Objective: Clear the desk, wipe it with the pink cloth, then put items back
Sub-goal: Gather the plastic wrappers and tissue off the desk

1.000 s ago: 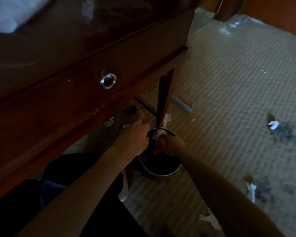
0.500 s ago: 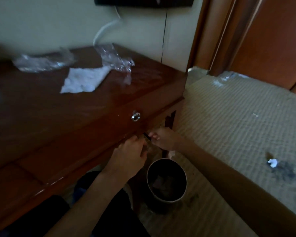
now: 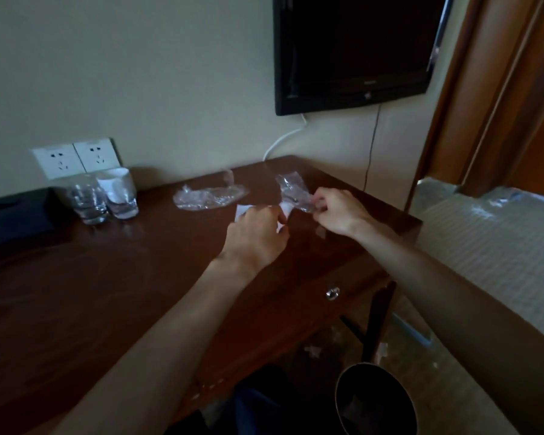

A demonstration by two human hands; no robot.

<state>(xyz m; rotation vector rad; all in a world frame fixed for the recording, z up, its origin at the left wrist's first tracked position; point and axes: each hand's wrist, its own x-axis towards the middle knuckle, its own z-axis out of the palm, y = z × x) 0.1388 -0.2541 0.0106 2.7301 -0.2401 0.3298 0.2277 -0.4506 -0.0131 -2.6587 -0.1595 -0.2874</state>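
On desk [image 3: 113,296], dark wood: two glasses [image 3: 102,196] at back left, upright, just beside each other. Two clear plastic wrappers: one [image 3: 209,197] flat, long axis left-right; one [image 3: 292,191] pinched by right hand [image 3: 338,213]. One white tissue [image 3: 283,211], gripped by left hand [image 3: 258,235], fingers curled. One bin [image 3: 374,400] on floor, lower right. Pink cloth possibly out of frame.

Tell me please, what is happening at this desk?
A person is clearing litter off the wooden desk. The left hand holds a white tissue; the right hand pinches a clear plastic wrapper. Another wrapper and two glasses remain. A bin stands below.
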